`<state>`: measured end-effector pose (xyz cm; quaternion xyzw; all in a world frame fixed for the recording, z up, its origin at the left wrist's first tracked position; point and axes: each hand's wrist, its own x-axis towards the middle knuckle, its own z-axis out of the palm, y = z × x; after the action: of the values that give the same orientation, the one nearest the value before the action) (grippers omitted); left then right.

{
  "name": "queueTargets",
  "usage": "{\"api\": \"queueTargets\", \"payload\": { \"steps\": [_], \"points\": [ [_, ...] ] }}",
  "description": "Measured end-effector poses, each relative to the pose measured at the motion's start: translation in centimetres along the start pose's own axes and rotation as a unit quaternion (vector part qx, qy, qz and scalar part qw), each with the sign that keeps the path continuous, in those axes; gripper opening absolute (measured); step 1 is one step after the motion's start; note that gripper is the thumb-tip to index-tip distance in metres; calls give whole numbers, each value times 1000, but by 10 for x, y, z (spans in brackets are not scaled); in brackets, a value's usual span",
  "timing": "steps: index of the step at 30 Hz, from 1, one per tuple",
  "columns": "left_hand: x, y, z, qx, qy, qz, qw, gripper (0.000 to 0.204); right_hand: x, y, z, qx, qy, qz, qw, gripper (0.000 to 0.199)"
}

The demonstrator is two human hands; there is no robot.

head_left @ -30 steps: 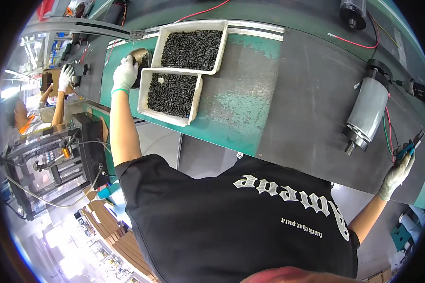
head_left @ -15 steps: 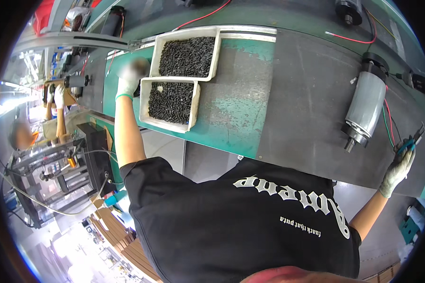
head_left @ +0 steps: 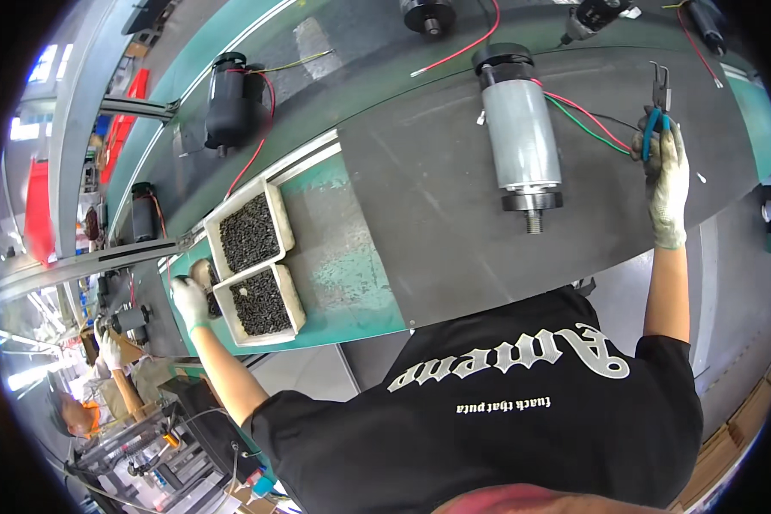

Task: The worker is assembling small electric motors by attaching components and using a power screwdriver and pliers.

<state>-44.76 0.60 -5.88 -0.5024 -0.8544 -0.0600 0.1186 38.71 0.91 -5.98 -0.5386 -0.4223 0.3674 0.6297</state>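
Note:
My right hand (head_left: pixel 666 184), in a pale glove with dark fingertips, grips a pair of blue-handled pliers (head_left: pixel 655 120); their thin bent jaws point away from me. Left of it a silver cylindrical motor (head_left: pixel 524 137) lies on the dark mat, threaded shaft toward me, with red, green and black wires trailing toward the pliers. At the far left my gloved left hand (head_left: pixel 190 301) is beside a small brownish round object (head_left: pixel 203 274) next to two white bins. The far bin (head_left: pixel 284 224) and near bin (head_left: pixel 292 300) hold many small black pieces. My left fingers are too small and dark to read.
Beyond the mat are black motors (head_left: pixel 231 107) with loose wires and a dark power screwdriver (head_left: pixel 593 19). A metal frame post (head_left: pixel 77 128) rises at the left. Another person's gloved hands (head_left: pixel 110 349) are at work at the far left, behind machine equipment (head_left: pixel 158 454).
The view has swung right, so the bins sit lower left and the motor nearer the middle. My right hand has raised the pliers, now pointing away from me. My left hand stays beside the bins.

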Motion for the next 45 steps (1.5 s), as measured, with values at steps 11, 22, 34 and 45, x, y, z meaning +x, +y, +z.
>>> {"api": "queueTargets", "payload": {
  "steps": [11,22,34,45],
  "points": [
    [-171,402,-141,-669,-259,281,637,32,-28,-92,63,-185,-182,-132,957,47],
    [-203,465,-167,-743,-314,299,510,38,-17,-187,83,-477,-338,-302,753,51],
    [-202,463,-158,-730,-281,329,529,33,-7,-168,83,-486,-355,-397,693,55],
    [-199,472,-137,-763,-241,355,484,34,-13,-164,93,-488,-342,-355,720,53]
  ]
}}
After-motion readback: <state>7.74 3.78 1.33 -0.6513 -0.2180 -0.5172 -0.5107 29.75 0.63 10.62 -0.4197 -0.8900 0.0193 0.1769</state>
